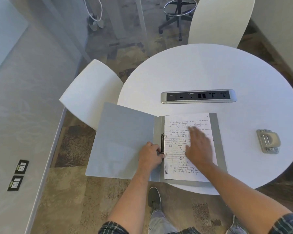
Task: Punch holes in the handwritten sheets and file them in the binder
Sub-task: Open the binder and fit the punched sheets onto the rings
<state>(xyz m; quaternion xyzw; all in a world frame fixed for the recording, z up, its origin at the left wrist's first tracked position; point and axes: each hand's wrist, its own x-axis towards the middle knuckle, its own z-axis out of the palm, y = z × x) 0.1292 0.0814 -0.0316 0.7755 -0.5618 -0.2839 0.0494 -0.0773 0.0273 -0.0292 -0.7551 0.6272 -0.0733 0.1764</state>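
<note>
The open binder (pixel 125 141) lies at the tabletop's (pixel 227 68) near left edge, its left cover overhanging. The left hand (pixel 150 156) curls round the ring mechanism (pixel 163 144). The handwritten sheets (pixel 176 125) lie on the rings, under the flat, spread right hand (pixel 199 147). The hole punch (pixel 268 141) sits near the right edge.

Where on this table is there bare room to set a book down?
Bare: the table beyond the power strip, and between the binder and hole punch. Crowded: the near edge, under the binder, handwritten sheets and both hands.
</note>
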